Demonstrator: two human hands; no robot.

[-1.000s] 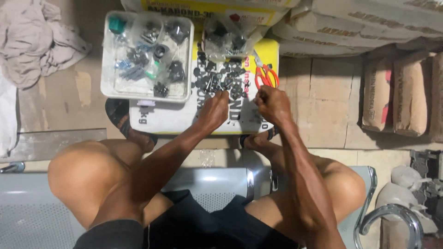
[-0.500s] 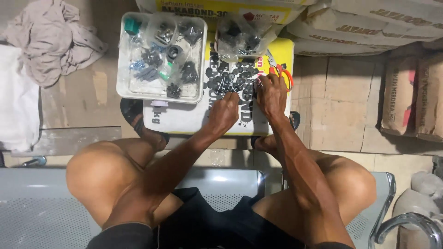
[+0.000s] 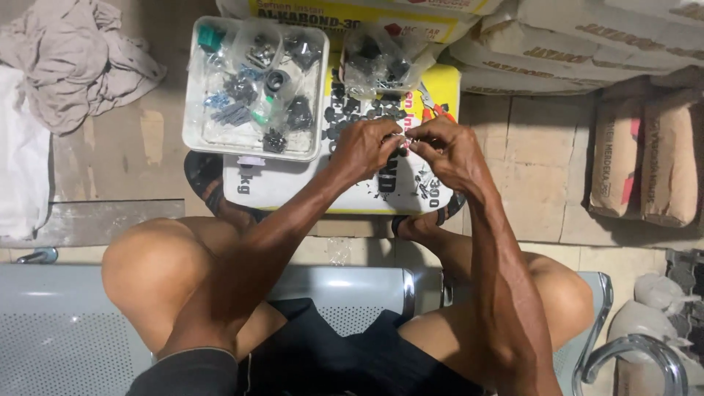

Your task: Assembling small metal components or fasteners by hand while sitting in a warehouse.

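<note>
Metal-bright and tiny, a small fastener (image 3: 401, 139) is pinched between both hands, left hand (image 3: 364, 149) and right hand (image 3: 449, 152), just right of the white plastic parts tray (image 3: 192, 110); likely light, stiff, fingertip-held.

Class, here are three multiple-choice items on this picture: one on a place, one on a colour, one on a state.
1. Where is the white tray?
A. left of the hands
B. on the bench
C. on a knee

2. What colour are the plier handles?
A. blue
B. red-orange
C. green

3. How are the left hand and right hand placed?
A. far apart
B. on the knees
C. fingertips together on a small part

Key: A, tray lies beside the left hand; B, handles show red-orange; C, fingertips meet over the sack.
</note>
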